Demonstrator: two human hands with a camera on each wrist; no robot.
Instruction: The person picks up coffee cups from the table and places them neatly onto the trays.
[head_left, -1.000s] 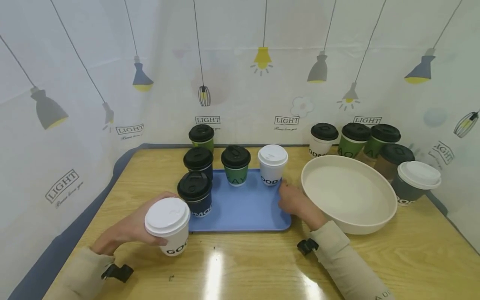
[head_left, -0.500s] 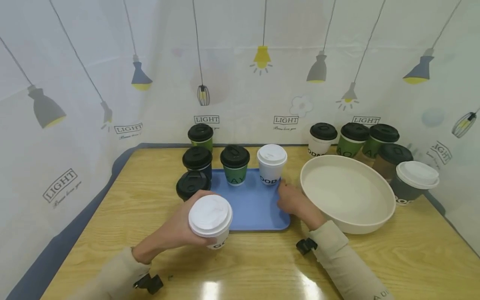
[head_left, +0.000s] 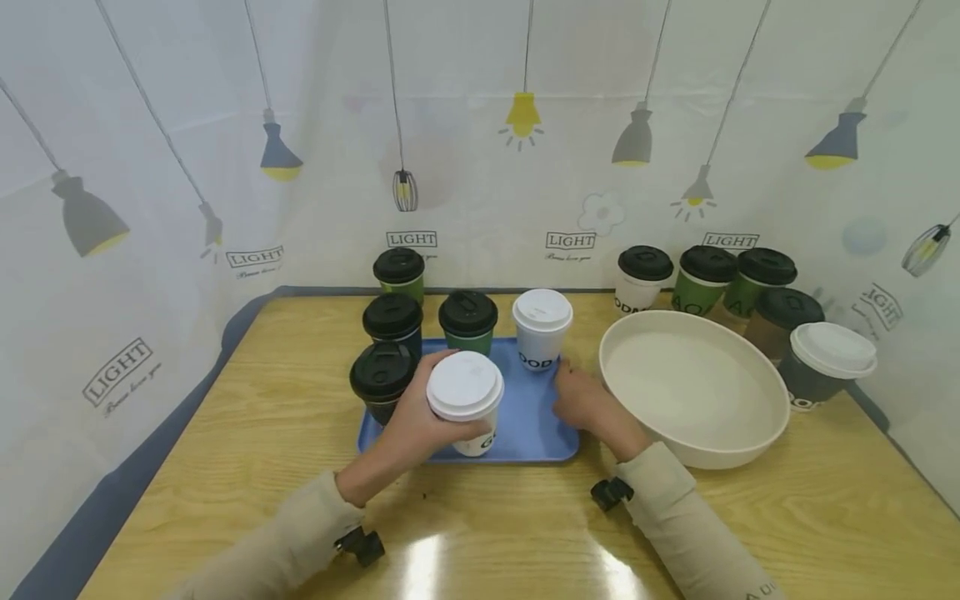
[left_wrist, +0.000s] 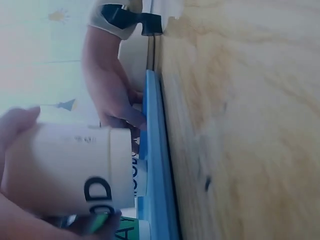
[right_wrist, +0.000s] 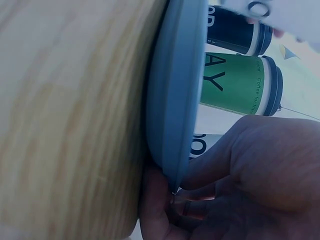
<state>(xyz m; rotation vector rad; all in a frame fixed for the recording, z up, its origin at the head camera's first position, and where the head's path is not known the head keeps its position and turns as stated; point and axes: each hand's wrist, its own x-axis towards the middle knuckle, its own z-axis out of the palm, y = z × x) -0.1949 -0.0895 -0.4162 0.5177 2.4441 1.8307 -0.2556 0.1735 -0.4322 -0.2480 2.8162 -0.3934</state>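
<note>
My left hand (head_left: 438, 427) grips a white paper cup with a white lid (head_left: 465, 398) over the front middle of the blue tray (head_left: 525, 421). In the left wrist view this cup (left_wrist: 65, 170) hangs a little off the tray's rim (left_wrist: 157, 190). My right hand (head_left: 579, 404) holds the tray's right edge, fingers curled under the rim (right_wrist: 175, 100). On the tray stand two dark cups with black lids (head_left: 384, 379) (head_left: 393, 321), a green cup (head_left: 468, 321) and a white cup (head_left: 542, 327).
A wide cream bowl (head_left: 712, 454) sits right of the tray. Behind and beside it stand several lidded cups (head_left: 705, 275), one grey with a white lid (head_left: 828, 362). Another green cup (head_left: 399, 271) stands behind the tray. A curtain closes the table's back and sides.
My left hand has carried the white cup from the table's front left, rightward and forward, to over the tray. The right hand has stayed on the tray's edge.
</note>
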